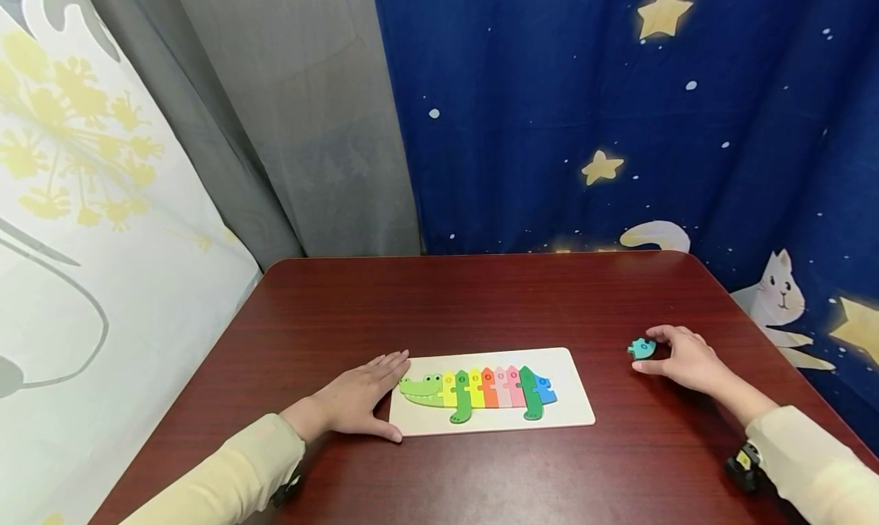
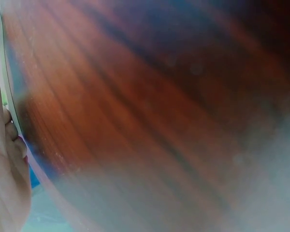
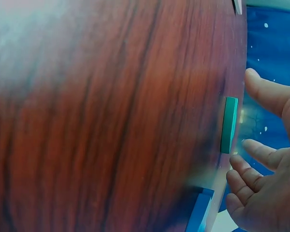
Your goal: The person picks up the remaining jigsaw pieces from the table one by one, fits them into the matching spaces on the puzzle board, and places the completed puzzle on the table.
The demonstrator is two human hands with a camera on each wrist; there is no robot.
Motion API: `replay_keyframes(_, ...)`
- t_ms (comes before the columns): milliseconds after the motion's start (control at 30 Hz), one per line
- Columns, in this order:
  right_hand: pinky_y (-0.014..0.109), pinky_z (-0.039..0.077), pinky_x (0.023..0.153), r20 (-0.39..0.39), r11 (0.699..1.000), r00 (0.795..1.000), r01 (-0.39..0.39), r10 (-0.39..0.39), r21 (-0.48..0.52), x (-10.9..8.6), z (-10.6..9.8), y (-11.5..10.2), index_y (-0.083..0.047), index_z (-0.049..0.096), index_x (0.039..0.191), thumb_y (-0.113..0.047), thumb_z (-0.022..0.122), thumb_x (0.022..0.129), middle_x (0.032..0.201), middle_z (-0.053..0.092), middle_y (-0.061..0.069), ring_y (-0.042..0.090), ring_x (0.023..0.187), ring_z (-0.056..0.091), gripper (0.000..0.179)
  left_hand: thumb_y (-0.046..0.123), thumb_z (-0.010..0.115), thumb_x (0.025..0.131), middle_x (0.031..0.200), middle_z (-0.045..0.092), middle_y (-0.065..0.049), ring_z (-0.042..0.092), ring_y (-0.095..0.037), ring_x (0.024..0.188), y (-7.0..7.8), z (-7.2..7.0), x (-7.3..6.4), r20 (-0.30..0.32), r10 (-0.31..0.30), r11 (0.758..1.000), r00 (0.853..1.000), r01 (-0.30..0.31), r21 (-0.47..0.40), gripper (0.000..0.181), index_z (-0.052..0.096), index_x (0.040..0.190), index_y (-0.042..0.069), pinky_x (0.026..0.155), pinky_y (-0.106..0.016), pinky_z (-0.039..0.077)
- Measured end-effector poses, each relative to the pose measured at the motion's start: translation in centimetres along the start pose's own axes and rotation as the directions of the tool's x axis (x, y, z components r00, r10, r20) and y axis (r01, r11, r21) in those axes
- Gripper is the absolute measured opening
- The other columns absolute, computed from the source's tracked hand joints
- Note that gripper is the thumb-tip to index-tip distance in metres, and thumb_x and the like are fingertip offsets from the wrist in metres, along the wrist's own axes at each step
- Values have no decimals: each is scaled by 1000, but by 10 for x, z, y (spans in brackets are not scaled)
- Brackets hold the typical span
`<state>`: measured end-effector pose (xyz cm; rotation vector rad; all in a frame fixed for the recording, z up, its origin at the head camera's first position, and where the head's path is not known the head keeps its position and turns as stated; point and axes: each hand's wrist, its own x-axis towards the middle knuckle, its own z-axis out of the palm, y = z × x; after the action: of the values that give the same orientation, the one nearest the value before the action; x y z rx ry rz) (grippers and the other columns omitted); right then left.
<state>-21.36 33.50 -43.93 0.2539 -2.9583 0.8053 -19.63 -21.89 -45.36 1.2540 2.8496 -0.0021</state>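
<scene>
A white board [image 1: 577, 403] lies on the table with a crocodile puzzle [image 1: 474, 388] laid out on it, from a green head through yellow, orange and pink pieces to a blue one. My left hand [image 1: 364, 399] rests on the board's left end, thumb along the front corner. To the right lies a teal puzzle piece [image 1: 642, 348]. My right hand [image 1: 690, 357] reaches around it, thumb and fingers spread on either side. In the right wrist view, the teal piece [image 3: 229, 125] sits on the tabletop in front of the parted thumb and fingers.
A blue piece [image 3: 200, 210] stands near the teal one in the right wrist view; the right hand hides it in the head view. The dark red table [image 1: 467, 304] has rounded far corners, with a blue star-patterned curtain [image 1: 522, 128] behind it.
</scene>
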Motion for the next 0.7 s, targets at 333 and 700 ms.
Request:
replay_keyframes(333, 62, 39, 79, 25, 1000, 1000, 13, -13, -6, 4, -1, 3, 11, 57, 119, -39, 83, 74, 113, 54, 31, 47, 101, 46, 72, 86, 43, 75, 160, 16, -12, 16, -23, 146, 0, 1, -1, 9, -9, 1000, 1000, 9, -2, 118, 21, 154, 2, 117, -35, 17)
replay_keyframes(700, 60, 41, 79, 51, 1000, 999, 19, -19, 1, 8, -1, 6, 10, 58, 119, -38, 84, 73, 108, 55, 28, 44, 98, 47, 71, 86, 43, 75, 160, 15, -12, 15, -22, 146, -1, 1, 0, 6, -10, 1000, 1000, 10, 0, 118, 21, 154, 2, 118, -34, 16)
